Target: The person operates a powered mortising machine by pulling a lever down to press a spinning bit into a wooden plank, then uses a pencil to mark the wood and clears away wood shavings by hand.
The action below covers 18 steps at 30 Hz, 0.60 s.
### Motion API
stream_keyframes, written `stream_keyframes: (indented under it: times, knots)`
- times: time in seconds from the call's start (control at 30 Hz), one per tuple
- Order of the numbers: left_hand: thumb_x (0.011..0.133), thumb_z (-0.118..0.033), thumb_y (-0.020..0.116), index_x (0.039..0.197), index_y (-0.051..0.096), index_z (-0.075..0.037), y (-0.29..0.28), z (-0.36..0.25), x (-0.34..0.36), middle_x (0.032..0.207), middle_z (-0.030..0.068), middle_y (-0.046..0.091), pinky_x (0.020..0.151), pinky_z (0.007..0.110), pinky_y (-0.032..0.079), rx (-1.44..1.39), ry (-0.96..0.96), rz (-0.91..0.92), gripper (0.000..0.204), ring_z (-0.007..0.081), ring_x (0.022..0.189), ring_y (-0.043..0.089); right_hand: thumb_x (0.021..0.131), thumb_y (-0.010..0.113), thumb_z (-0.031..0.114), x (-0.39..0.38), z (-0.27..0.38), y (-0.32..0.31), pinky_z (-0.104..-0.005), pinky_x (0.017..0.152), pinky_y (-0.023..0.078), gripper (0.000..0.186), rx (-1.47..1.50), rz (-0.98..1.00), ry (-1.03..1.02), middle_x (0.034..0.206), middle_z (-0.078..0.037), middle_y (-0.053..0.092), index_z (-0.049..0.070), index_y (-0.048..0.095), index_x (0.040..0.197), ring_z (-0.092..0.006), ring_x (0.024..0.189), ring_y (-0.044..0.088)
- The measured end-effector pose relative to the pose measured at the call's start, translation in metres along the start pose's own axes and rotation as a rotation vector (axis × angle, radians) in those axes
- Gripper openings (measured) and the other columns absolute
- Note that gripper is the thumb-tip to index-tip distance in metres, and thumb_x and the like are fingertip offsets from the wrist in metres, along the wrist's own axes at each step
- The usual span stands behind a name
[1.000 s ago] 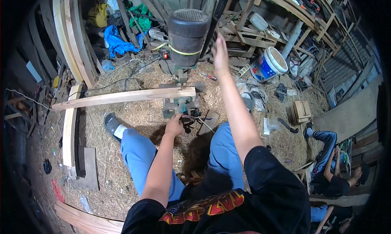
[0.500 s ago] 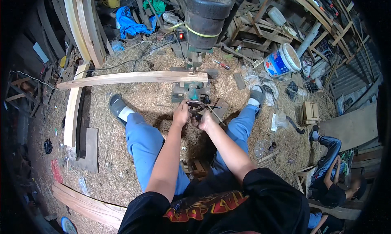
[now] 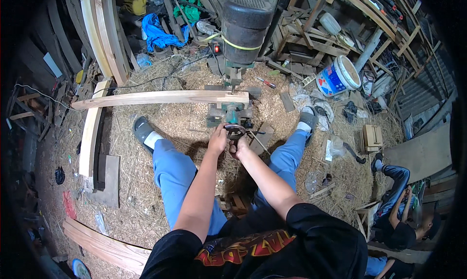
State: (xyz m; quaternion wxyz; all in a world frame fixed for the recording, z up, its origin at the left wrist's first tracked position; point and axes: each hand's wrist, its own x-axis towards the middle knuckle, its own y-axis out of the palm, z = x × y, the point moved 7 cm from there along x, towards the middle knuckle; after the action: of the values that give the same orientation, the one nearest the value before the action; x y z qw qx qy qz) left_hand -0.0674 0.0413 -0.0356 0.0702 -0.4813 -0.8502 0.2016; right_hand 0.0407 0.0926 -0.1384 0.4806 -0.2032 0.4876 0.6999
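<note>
My left hand [image 3: 217, 141] is closed on the left side of a dark handwheel [image 3: 236, 129]. Low on the same wheel, my right hand [image 3: 239, 148] has its fingers curled at the rim; what they grip there is partly hidden. Beyond the wheel is a green clamp [image 3: 232, 115] on the base of an upright drilling or mortising machine, its dark motor [image 3: 247, 32] above. A long pale wooden board [image 3: 160, 99] reaches from the left into the machine, its right end under the bit [image 3: 233, 90].
Another timber [image 3: 90, 138] supports the board's left end. Sandals frame the machine among shavings. At right are a screwdriver [image 3: 265, 81], a white-and-blue bucket [image 3: 339, 77] and a small wooden block [image 3: 372, 137]. A cable [image 3: 151, 80] crosses behind the board. Another person [image 3: 401, 220] sits lower right.
The whole view has shifted slightly, with the machine and board appearing a little lower. My right hand has moved slightly left around the bottom of the wheel; my left hand keeps its hold.
</note>
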Motion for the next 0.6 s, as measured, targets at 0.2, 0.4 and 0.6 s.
stream_keyframes:
  times: [0.2,0.4,0.6]
  knots:
    - [0.099,-0.026,0.037,0.13,0.058,-0.007,-0.001,0.004,-0.003,0.128,0.0252,0.058,0.108,0.044,0.039,-0.005,-0.028,-0.03,0.042,0.0402,0.124,0.053,0.106,0.034,0.052,-0.004,-0.003,0.001,-0.0245,0.031,0.032,0.045,-0.088,0.046,0.07,0.06,0.001,0.056,0.02,0.062,0.094,-0.0117,0.041,0.047]
    - [0.106,-0.04,0.032,0.132,0.056,-0.009,0.004,-0.001,0.0,0.137,0.0307,0.054,0.116,0.053,0.029,-0.041,-0.041,0.012,0.048,0.0539,0.135,0.038,0.103,0.049,0.032,0.013,-0.001,-0.013,-0.0241,0.031,0.03,0.02,-0.169,0.08,0.094,0.059,0.002,0.056,0.021,0.059,0.089,-0.0105,0.04,0.046]
    - [0.107,-0.048,0.03,0.133,0.055,-0.005,0.006,-0.006,-0.003,0.142,0.033,0.05,0.118,0.053,0.028,0.043,-0.039,-0.031,0.055,0.0531,0.139,0.035,0.104,0.043,0.04,-0.003,0.013,-0.019,-0.0231,0.031,0.023,0.026,-0.192,0.123,0.091,0.059,0.002,0.054,0.023,0.058,0.092,-0.0076,0.037,0.035]
